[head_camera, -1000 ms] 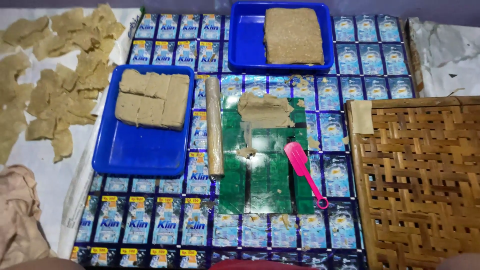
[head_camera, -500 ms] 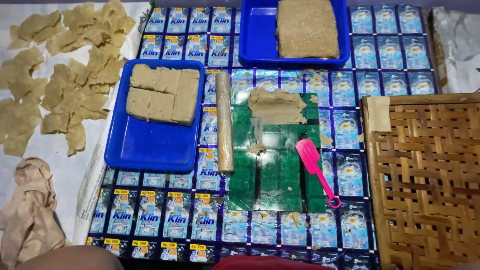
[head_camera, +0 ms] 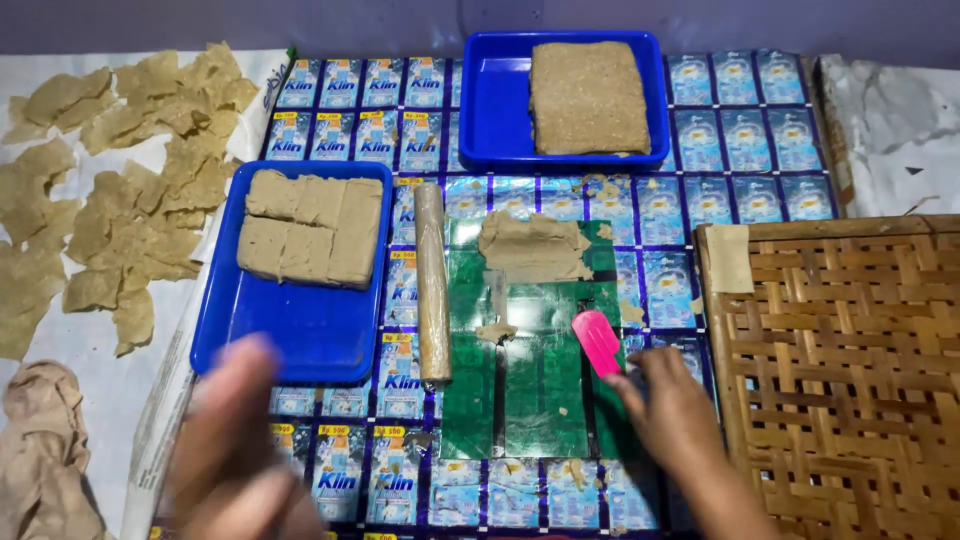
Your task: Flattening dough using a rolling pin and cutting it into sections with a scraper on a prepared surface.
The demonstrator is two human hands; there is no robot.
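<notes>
Trays hold dough: the near blue tray [head_camera: 300, 330] at ten o'clock carries cut blocks [head_camera: 312, 228], the far tray [head_camera: 495, 100] at twelve one slab [head_camera: 588, 97]. Right hand [head_camera: 680, 420] seems to pinch the pink scraper [head_camera: 598, 342] at three; blurred left hand [head_camera: 235, 450], grip unreadable, hovers at seven.

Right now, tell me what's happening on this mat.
A person works dough over a mat of foil sachets. The right hand is on the handle of a pink scraper lying on the green sheet, where a flattened dough piece rests. The left hand, blurred, hovers near the blue tray of cut dough blocks. A rolling pin lies between tray and sheet. Thin dough pieces are spread at left.
</notes>
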